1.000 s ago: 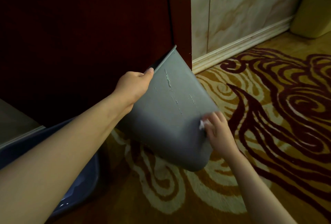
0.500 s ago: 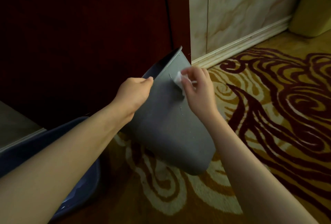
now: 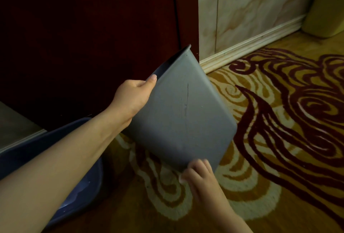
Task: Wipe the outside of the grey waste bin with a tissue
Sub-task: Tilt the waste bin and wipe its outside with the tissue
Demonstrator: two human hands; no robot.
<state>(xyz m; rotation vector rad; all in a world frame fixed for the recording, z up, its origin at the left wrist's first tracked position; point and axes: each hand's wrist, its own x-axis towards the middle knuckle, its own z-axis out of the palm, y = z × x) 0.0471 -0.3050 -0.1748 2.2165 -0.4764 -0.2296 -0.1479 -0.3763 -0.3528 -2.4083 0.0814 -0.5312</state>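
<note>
The tilted grey waste bin (image 3: 178,117) is occupying the centre, its rim end lying close against the dark wooden panel (image 3: 89,37), which is closing off the space behind and to the left. The left hand (image 3: 133,98) is gripping the rim side; the right hand (image 3: 198,178) is blocking the bin's lower corner. A blue basin (image 3: 81,191) is filling the floor at lower left. Open patterned carpet (image 3: 279,121) is lying clear to the right, bounded by the skirting board (image 3: 251,44).

The single head-worn camera looks forward and steeply down from close above the tilted grey waste bin (image 3: 178,113), which fills the centre, with patterned carpet (image 3: 279,121) to its right and a dark wooden panel (image 3: 83,37) behind it.
</note>
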